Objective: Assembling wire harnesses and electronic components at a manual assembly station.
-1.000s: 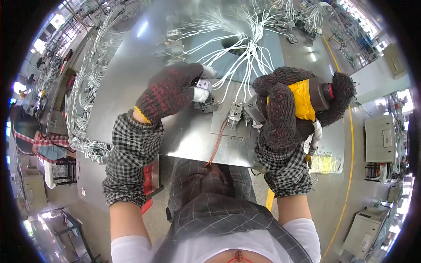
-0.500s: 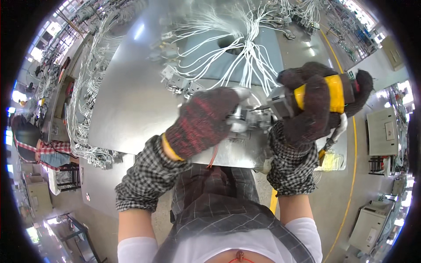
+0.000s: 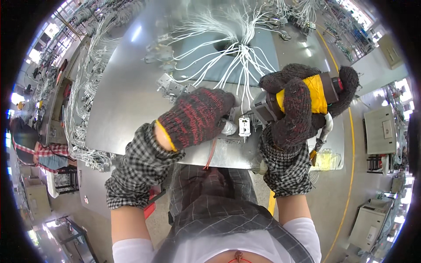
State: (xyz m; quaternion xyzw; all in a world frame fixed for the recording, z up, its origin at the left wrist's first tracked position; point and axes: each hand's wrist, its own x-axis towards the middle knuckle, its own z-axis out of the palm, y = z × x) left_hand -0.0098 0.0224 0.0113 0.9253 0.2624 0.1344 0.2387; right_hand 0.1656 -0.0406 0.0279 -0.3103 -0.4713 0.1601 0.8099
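A yellow-taped handheld power tool (image 3: pixel 318 94) is gripped in the right hand (image 3: pixel 297 100), and at its 8 o'clock a white terminal block (image 3: pixel 244 126) is seen, at 3 o'clock from the left hand (image 3: pixel 199 116), whose closure cannot be told.

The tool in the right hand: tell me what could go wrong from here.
The tool points toward the left hand, so a slip might strike it. White wires lie close to the tool's nose and could snag. Red wires reach the table's front edge, where they might get tugged.
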